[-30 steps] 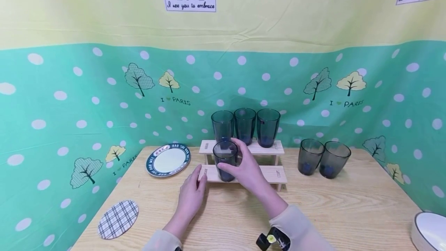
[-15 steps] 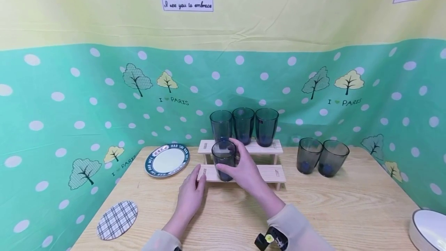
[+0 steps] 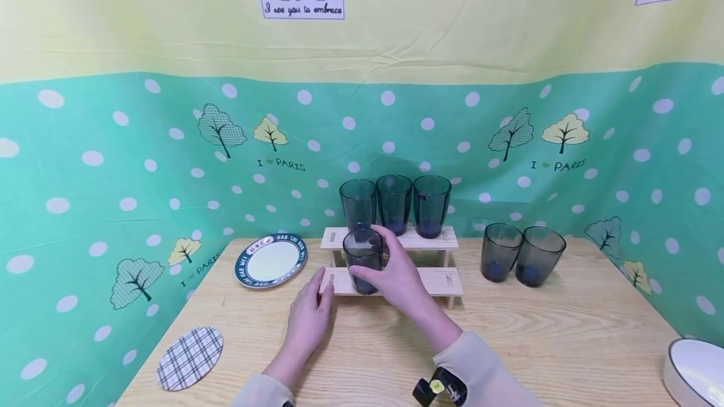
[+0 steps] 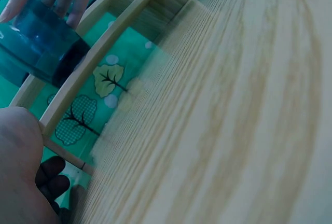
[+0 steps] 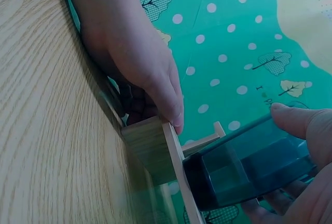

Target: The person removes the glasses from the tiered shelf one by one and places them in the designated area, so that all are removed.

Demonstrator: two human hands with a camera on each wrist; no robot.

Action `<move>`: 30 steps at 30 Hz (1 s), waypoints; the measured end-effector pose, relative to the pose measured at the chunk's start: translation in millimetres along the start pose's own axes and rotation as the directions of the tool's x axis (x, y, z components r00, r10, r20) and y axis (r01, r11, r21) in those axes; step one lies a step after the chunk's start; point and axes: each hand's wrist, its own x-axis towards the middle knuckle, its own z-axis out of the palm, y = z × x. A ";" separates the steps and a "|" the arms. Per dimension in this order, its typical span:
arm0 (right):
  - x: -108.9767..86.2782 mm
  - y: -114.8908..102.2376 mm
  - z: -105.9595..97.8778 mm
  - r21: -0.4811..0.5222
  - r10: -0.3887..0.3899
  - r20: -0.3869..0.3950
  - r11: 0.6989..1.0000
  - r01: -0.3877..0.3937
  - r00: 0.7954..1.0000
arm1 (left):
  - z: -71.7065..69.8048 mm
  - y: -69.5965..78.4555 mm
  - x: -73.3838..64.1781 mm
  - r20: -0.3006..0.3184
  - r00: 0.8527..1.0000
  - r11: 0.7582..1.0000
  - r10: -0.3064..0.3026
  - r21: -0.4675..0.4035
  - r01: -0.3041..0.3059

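Note:
On the lower step of a two-step wooden rack (image 3: 427,280) stands a dark tinted drinking glass (image 3: 362,253), upright toward the left end. My right hand (image 3: 403,281) holds this glass from the right, thumb at the front and fingers behind; the right wrist view shows its base against the board. At the rack's left end my left hand (image 3: 308,316) grips the lower step. In the right wrist view its thumb lies by the board's edge, with the other fingers curled below. Three similar glasses (image 3: 394,206) stand in a row on the upper step.
Two more tinted glasses (image 3: 500,253) stand side by side on the table at right. A blue-rimmed plate (image 3: 244,267) lies left of the rack, with a checked oval mat (image 3: 190,358) nearer. A white bowl (image 3: 675,372) sits at the right edge. A patterned cloth (image 3: 362,137) hangs behind.
The head view has shifted slightly, moving the whole scene a little leftward. Both hands, the glass and the rack keep their places relative to each other.

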 end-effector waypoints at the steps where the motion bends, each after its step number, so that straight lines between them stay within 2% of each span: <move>1: 0.0 -0.4 0.1 0.000 0.000 -0.004 1.000 0.000 1.000 | -0.1 0.0 0.2 0.001 1.000 1.000 -0.001 -0.001 0.001; 11: -2.6 -6.7 -2.1 -0.025 0.020 -0.025 0.999 -0.021 0.999 | 0.6 -1.8 0.9 -0.002 1.000 1.000 0.005 -0.008 -0.005; 17: -8.9 -12.9 -9.1 0.010 0.039 -0.022 0.999 -0.038 0.999 | 1.6 -2.8 -1.1 0.009 1.000 1.000 0.000 -0.007 0.000; 24: -14.8 -19.9 -24.6 0.042 0.048 -0.015 0.998 -0.047 0.999 | 0.1 -1.5 -1.4 -0.002 1.000 1.000 0.002 -0.012 -0.002; 30: -19.1 -22.9 -49.3 0.027 0.060 -0.003 0.998 -0.060 0.998 | -0.2 -1.5 -1.2 -0.004 1.000 1.000 0.009 -0.003 -0.009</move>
